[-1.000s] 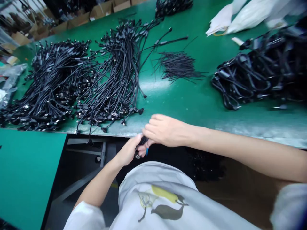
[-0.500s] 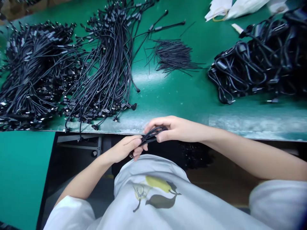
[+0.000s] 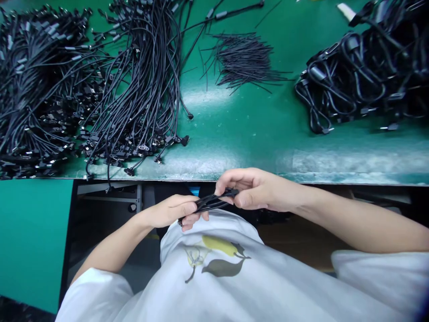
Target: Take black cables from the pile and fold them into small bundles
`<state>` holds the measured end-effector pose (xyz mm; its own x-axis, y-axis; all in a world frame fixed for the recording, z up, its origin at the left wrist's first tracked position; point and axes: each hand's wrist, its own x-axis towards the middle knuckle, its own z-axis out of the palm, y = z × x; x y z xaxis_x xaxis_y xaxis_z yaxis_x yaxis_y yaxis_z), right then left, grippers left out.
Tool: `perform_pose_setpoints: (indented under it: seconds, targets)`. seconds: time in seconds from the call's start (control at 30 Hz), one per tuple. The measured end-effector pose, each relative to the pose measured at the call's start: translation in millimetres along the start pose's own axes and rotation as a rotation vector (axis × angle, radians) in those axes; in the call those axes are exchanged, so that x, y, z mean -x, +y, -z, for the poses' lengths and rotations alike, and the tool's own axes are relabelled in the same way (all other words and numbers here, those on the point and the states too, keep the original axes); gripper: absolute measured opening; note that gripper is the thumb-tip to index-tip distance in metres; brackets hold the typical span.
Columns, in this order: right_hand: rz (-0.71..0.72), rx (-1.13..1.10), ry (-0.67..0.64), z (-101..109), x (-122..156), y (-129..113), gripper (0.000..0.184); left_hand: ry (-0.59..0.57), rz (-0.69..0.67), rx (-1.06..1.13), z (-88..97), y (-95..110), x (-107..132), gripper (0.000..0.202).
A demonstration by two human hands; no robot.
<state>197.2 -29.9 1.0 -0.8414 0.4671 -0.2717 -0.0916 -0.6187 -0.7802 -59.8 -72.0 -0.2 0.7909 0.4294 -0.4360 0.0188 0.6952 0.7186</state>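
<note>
Left hand (image 3: pixel 169 211) curled narrow around a doubled black connector cable (image 3: pixel 211 203); right hand (image 3: pixel 258 190) holding the same cable in a pinch between thumb and fingers, just to the right of the left hand; cable spanning the short gap between both hands, held low over a white printed T-shirt (image 3: pixel 214 264); small metal connector (image 3: pixel 181 222) showing just below the left hand's fingers; bench edge of a green work mat (image 3: pixel 241 154) directly ahead of the hands, not touching them; beyond the hands and leftward, a loose heap of thin black cables (image 3: pixel 140 80); further left, a denser heap of black cables (image 3: pixel 36 89); straight ahead, a small pile of short thin black wires (image 3: pixel 243 60); ahead and right, a mass of thicker coiled black cables (image 3: pixel 355 76); left of the hands, below bench level, a green panel (image 3: pixel 33 241).
</note>
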Motion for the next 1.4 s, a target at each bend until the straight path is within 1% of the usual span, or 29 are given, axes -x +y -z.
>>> perform_pose_setpoints:
  seconds: [0.07,0.1,0.13,0.2,0.27,0.33,0.37,0.4,0.47,0.53,0.6,0.67,0.73,0.77,0.83,0.9,0.97,1.03,1.1,1.13,1.17,1.2,1.23,1.27,1.3,1.33,1.37,1.4]
  targets:
    - [0.049,0.098,0.044,1.4,2.8,-2.8,0.036,-0.004,0.015,0.113,-4.3,-3.7,-3.5,0.041]
    - [0.085,0.209,0.052,2.3,4.3,-5.4,0.032,0.000,0.023,0.154,-6.3,-5.4,-5.7,0.041]
    - [0.136,0.367,0.052,3.2,5.6,-8.3,0.029,0.021,0.029,0.185,-8.0,-7.0,-8.3,0.041]
    - [0.292,0.775,0.087,3.8,6.4,-13.0,0.026,0.117,0.031,0.234,-10.2,-9.7,-14.3,0.038]
    - [0.484,1.215,0.201,2.0,3.4,-13.2,0.025,0.247,0.015,0.270,-10.6,-11.1,-20.9,0.035]
    - [0.636,1.595,0.274,-1.9,-3.3,-7.7,0.028,0.330,-0.014,0.260,-10.4,-10.9,-26.5,0.037]
    - [0.679,1.755,0.265,-4.1,-7.0,-3.6,0.030,0.339,-0.024,0.226,-10.4,-10.0,-28.2,0.038]
    - [0.697,1.887,0.225,-6.1,-10.4,0.9,0.030,0.329,-0.025,0.177,-10.9,-8.6,-29.0,0.039]
    - [0.700,2.053,0.122,-9.0,-14.1,8.9,0.026,0.278,-0.001,0.050,-13.4,-5.0,-27.5,0.043]
    - [0.675,2.101,0.039,-10.6,-12.8,13.0,0.025,0.225,0.033,-0.114,-17.5,-1.4,-23.3,0.046]
    - [0.629,2.092,-0.020,-11.7,-8.1,12.7,0.032,0.206,0.047,-0.303,-21.3,0.4,-19.5,0.047]
    - [0.597,2.092,-0.026,-12.5,-3.6,8.3,0.037,0.233,0.029,-0.467,-23.0,0.4,-19.2,0.045]
    - [0.571,2.090,-0.018,-12.2,-2.4,1.0,0.028,0.269,-0.017,-0.539,-21.7,0.0,-22.9,0.044]
    - [0.561,2.084,-0.028,-11.6,-3.3,-2.9,0.022,0.276,-0.039,-0.536,-20.0,0.2,-26.0,0.044]
    - [0.559,2.074,-0.056,-9.8,-7.0,-9.4,0.017,0.259,-0.073,-0.462,-15.3,2.0,-32.9,0.044]
    - [0.599,2.090,-0.073,-8.6,-11.7,-12.3,0.018,0.220,-0.086,-0.370,-10.6,5.3,-39.0,0.045]
    - [0.632,2.101,-0.075,-8.2,-15.4,-13.0,0.022,0.204,-0.091,-0.339,-7.5,8.3,-42.7,0.047]
    - [0.601,2.051,-0.084,-5.6,-17.3,-17.4,0.024,0.242,-0.087,-0.363,-6.3,9.2,-43.9,0.048]
    - [0.548,1.905,-0.102,5.5,-18.0,-31.2,0.025,0.322,-0.099,-0.381,-6.1,7.3,-43.2,0.049]
    - [0.535,1.819,-0.060,16.0,-18.6,-42.1,0.025,0.366,-0.111,-0.375,-5.8,5.7,-42.4,0.050]
    - [0.529,1.753,0.045,30.2,-19.9,-54.9,0.025,0.409,-0.132,-0.355,-5.2,4.0,-41.7,0.050]
    - [0.517,1.717,0.207,47.6,-22.2,-68.8,0.026,0.446,-0.157,-0.318,-4.1,2.6,-41.1,0.050]
    - [0.486,1.723,0.451,67.5,-25.8,-82.5,0.028,0.481,-0.186,-0.265,-2.7,1.6,-40.9,0.050]
    - [0.409,1.773,0.707,88.4,-30.6,-95.0,0.030,0.515,-0.220,-0.200,-1.1,1.2,-41.1,0.048]
    - [0.288,1.839,0.910,109.0,-36.4,-105.5,0.031,0.546,-0.254,-0.129,0.4,1.4,-41.6,0.047]
    - [0.165,1.907,1.012,127.7,-42.8,-113.5,0.030,0.570,-0.285,-0.057,1.8,2.2,-42.4,0.046]
    - [0.076,1.960,1.051,143.4,-49.3,-118.9,0.029,0.588,-0.310,0.012,2.8,3.4,-43.2,0.044]
    - [0.017,1.999,1.049,155.5,-55.5,-121.9,0.028,0.603,-0.325,0.076,3.5,4.8,-44.0,0.043]
